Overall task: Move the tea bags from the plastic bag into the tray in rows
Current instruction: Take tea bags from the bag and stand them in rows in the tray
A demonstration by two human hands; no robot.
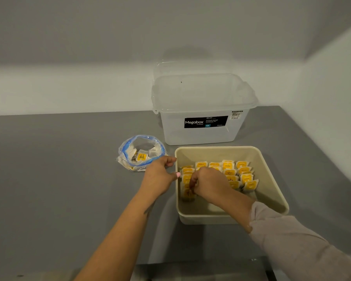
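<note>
While the right hand (206, 183) reaches down inside the beige tray (272, 179), its fingers are curled over the near end of the leftmost row of tea bags (246, 177); they seem to pinch a bag there, though the knuckles hide the contact and I cannot tell for sure. Beyond and to the right of that hand, the yellow-labelled bags stand in several rows running from the far wall of the tray toward the person. The near part of the tray, under the right wrist, holds no bags.

Just left of the right hand, the left hand (160, 175) lies against the outside of the tray's left wall, fingers loosely bent along the rim, thumb tip near the top edge; it grips nothing that I can see. Beyond and a little left of the left hand sits the plastic bag (141, 152), its blue-edged mouth rolled open, with a few tea bags inside. Farther back, beyond both hands, a clear lidded storage box (203, 110) with a black label stands on the grey bench (59, 179), close behind the tray.
</note>
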